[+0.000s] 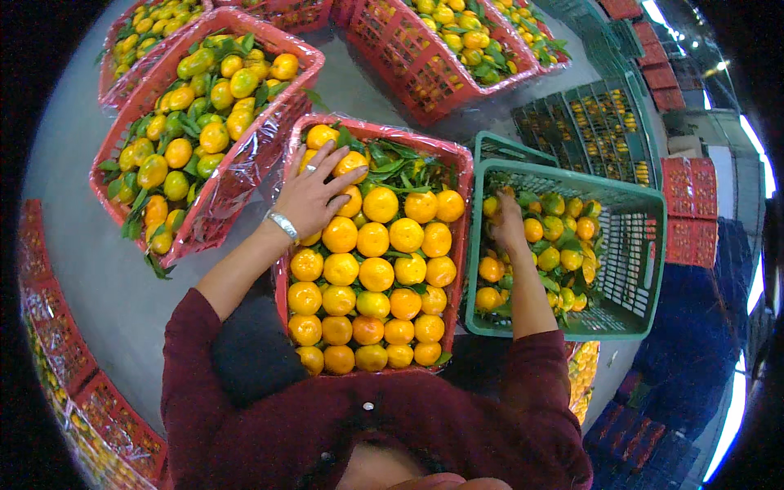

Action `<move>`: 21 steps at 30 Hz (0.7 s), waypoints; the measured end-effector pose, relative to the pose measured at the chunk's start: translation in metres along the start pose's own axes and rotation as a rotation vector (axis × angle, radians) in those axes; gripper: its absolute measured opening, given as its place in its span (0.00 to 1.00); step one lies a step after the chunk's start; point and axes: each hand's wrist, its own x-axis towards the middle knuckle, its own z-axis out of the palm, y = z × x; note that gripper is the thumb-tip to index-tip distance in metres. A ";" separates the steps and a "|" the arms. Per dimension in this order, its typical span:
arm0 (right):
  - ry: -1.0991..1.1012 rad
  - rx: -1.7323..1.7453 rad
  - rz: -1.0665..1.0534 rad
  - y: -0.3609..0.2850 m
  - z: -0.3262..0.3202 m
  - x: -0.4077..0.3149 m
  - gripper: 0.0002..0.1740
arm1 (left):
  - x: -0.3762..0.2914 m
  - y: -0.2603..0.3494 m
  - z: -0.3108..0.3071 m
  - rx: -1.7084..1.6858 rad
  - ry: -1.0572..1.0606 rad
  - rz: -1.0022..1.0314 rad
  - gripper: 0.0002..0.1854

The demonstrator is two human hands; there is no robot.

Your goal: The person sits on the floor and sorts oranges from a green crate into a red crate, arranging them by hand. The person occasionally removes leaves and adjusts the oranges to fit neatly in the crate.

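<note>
A red plastic crate stands before me, with mandarins set in rows in its nearer part. At its far end, loose green leaves lie among the fruit. My left hand, with a ring and a silver bracelet, lies spread over mandarins in the far left corner. To the right is a green plastic crate with a loose heap of leafy mandarins. My right hand reaches down into its left part, beside a mandarin. Its fingertips are partly hidden, and I cannot tell whether they grip a fruit.
Left of my crate stands a tilted red crate of leafy mandarins. Another filled red crate is beyond, and a dark green crate stands behind the green one. Stacked red crates line the left; more red crates stand right.
</note>
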 end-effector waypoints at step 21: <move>0.322 0.456 -0.280 -0.266 0.049 0.064 0.27 | -0.012 -0.005 -0.002 -0.116 -0.002 0.029 0.21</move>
